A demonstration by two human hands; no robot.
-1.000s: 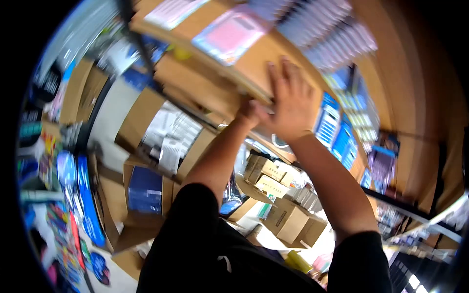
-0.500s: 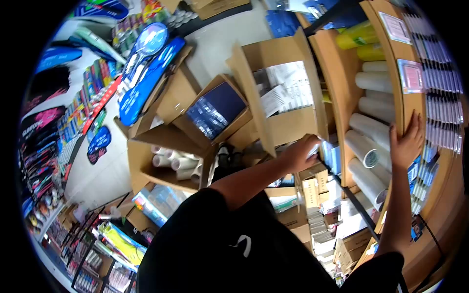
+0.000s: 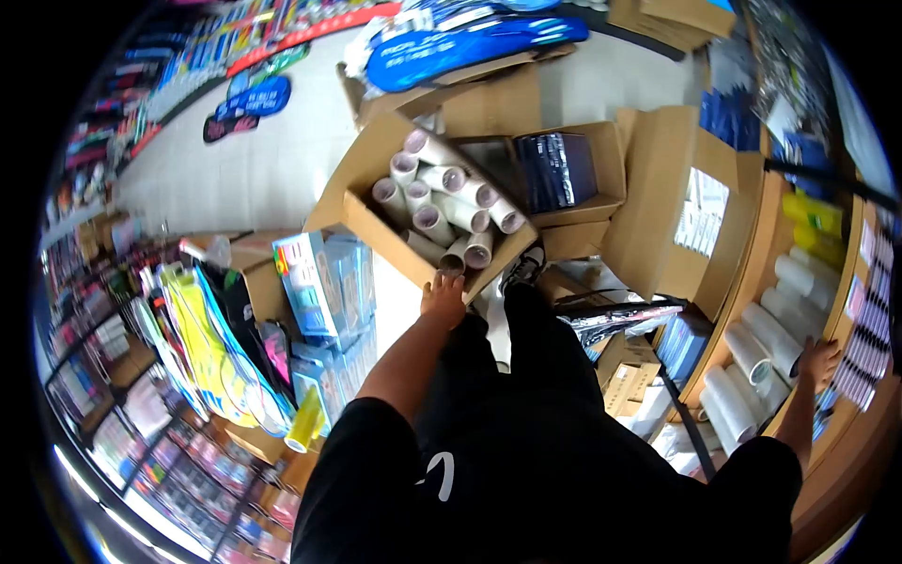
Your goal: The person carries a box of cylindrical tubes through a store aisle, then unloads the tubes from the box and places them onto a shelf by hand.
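Observation:
My left hand (image 3: 443, 299) reaches to the near corner of an open cardboard box (image 3: 381, 235). Its fingers are stretched over the rim and touch the end of one tape roll (image 3: 452, 267), or lie just against it; I cannot tell which. Several white rolls with hollow cores (image 3: 432, 224) lie in that box, their ends facing up and toward me. Far to the right, my right hand (image 3: 819, 365) rests with spread fingers on the edge of a wooden shelf (image 3: 841, 329). Beside it, large clear-wrapped rolls (image 3: 747, 352) lie stacked in the shelf.
A box of dark blue packs (image 3: 564, 174) and a taller open carton (image 3: 658, 207) stand behind. To the left are blue boxed goods (image 3: 329, 291) and rackets in yellow covers (image 3: 211, 334). My shoe (image 3: 526, 266) is close to the roll box. A dark rail (image 3: 686, 418) runs along the shelf.
My view has swung left. My left hand has moved from beside the shelf to the box of rolls. My right hand has stayed at the shelf edge.

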